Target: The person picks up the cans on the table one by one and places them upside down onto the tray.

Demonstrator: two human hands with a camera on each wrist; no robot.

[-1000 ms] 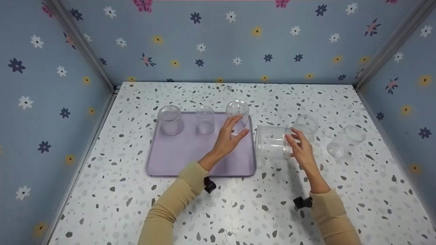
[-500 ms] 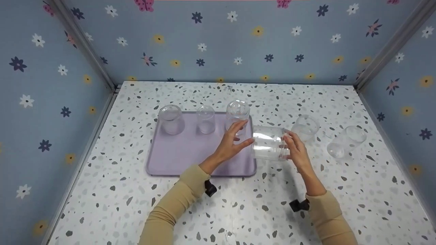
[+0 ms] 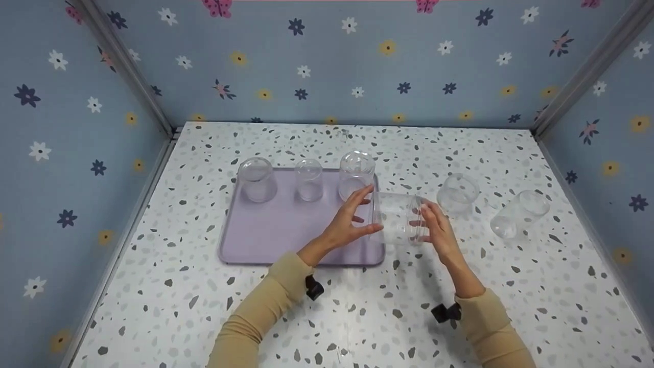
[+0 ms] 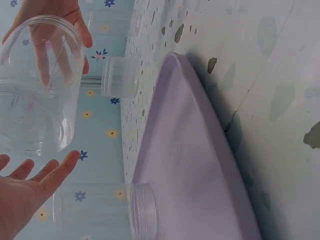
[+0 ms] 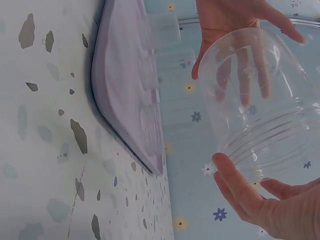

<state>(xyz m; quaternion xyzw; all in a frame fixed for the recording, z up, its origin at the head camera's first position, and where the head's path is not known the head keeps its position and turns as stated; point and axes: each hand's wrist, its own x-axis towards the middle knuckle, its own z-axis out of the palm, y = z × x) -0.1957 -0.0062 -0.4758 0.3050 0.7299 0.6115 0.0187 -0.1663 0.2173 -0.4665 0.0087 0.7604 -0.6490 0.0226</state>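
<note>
A large clear jar (image 3: 393, 220) is held sideways in the air over the right edge of the lilac tray (image 3: 286, 235). My right hand (image 3: 438, 230) grips it by the threaded mouth end, as the right wrist view also shows. Near the jar's base is my left hand (image 3: 345, 225), its fingers spread and fairly straight; in the left wrist view these fingers (image 4: 55, 177) are right at the base. Along the tray's back edge stand three clear jars, mouth down: a wide one (image 3: 258, 181), a narrow one (image 3: 309, 181) and a tall one (image 3: 356, 168) just beyond my left fingertips.
To the right of the tray, a short clear jar (image 3: 458, 191) and a taller, slimmer clear jar (image 3: 523, 209) stand on the speckled table (image 3: 357, 317). Flower-patterned panels (image 3: 327, 61) close off the back and both sides.
My right hand has carried the large jar left and slightly toward me, from beside the tray to over its edge. My left hand has shifted slightly toward me, its fingertips now near the jar's base.
</note>
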